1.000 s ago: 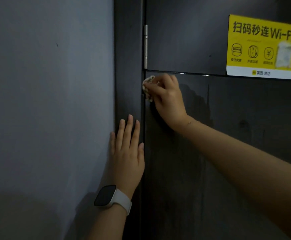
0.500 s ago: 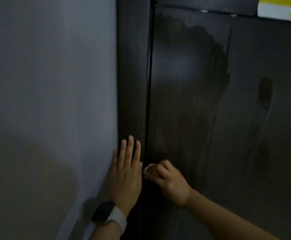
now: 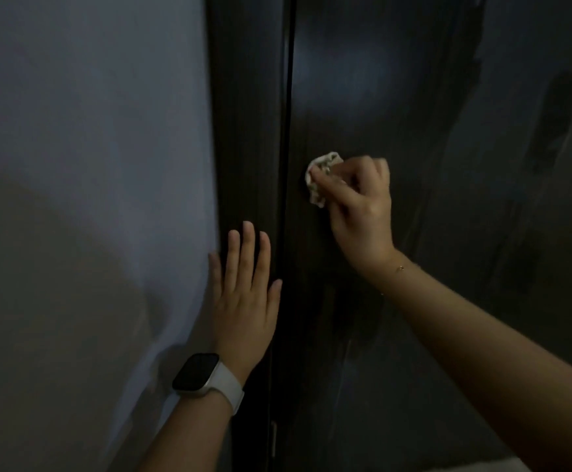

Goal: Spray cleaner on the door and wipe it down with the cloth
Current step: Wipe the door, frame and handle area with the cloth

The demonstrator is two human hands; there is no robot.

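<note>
The dark wood-grain door fills the right half of the view, with wet streaks and a glossy patch on its surface. My right hand is shut on a small crumpled whitish cloth, pressing it against the door close to its hinge edge. My left hand lies flat with fingers apart on the dark door frame, a smartwatch on its wrist. No spray bottle is in view.
A pale grey wall takes up the left half. A narrow gap runs between frame and door. A small hinge part shows low on that gap. A light strip of floor shows at the bottom right.
The view dropped lower and the yellow Wi-Fi sticker left the frame. My right hand wiped down the hinge edge, then came back up and slightly right. My left hand stayed on the frame.
</note>
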